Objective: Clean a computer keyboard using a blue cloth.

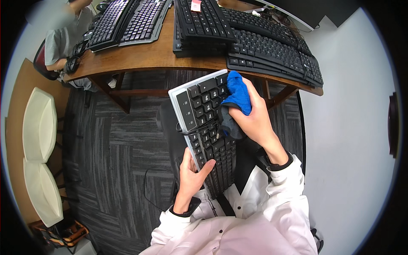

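A black computer keyboard with a silver edge (208, 149) lies lengthwise over my lap, its number pad towards the table. My left hand (193, 173) grips its left edge near the middle, thumb on the keys. In my right hand (255, 118) is a blue and dark grey cloth (239, 94), which rests against the number pad's right side at the far end. A black cable (199, 129) is wound around the keyboard, and a small metal plug shows beside the cloth. The cloth hides some of the keys.
Ahead stands a wooden table (143, 60) bearing stacked black keyboards (267, 47), one with a pink note (196, 5), and more keyboards (143, 24) at the left. A seated person (60, 47) is at the table's left end. Pale chairs (40, 127) line the left; a white wall stands right.
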`<state>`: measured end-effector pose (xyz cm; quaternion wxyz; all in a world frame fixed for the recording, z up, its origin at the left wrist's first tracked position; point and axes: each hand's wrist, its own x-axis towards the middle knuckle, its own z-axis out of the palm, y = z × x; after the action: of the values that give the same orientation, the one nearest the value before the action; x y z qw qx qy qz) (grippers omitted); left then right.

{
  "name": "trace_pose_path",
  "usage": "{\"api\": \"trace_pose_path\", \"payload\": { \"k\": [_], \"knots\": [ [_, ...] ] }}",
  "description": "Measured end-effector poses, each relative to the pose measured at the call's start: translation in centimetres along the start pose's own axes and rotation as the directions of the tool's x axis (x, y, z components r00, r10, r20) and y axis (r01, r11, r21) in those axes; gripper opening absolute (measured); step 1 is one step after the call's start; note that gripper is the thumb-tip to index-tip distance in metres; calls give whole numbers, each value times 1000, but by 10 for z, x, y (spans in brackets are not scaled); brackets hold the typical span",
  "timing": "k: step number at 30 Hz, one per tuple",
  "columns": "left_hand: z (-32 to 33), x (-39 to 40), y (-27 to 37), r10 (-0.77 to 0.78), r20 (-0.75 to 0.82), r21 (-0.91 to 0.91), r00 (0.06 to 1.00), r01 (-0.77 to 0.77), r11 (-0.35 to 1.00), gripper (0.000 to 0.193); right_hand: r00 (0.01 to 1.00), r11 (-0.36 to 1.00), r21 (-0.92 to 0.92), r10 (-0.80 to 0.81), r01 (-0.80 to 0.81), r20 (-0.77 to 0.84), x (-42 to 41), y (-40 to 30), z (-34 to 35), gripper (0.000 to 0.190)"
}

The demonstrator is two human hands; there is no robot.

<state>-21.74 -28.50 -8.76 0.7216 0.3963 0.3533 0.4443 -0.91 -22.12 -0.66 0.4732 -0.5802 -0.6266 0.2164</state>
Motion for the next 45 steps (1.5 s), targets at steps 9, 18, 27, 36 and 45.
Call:
{"api": "trace_pose_path", "payload": {
  "k": [9,18,27,36,45],
  "knots": [
    [-6,2,-8,46,-14,-8,999,-46,999,47,954,994,-31,-109,105,-278,-61,6,24,49],
    [-4,0,-5,62,-13,30,998,-62,998,51,975,977,-78,188,-198,-116,-72,-11,45,58],
    [0,-3,1,15,43,51,999,-17,999,55,928,934,30,357,-356,-102,-72,-3,35,50],
    [0,-1,-1,31,35,92,999,-34,995,63,922,938,194,325,-287,-208,-86,1,41,43],
    [-8,1,4,-23,188,109,982,3,994,89,974,969,-125,219,-212,50,-83,-14,58,69]
  ]
}}
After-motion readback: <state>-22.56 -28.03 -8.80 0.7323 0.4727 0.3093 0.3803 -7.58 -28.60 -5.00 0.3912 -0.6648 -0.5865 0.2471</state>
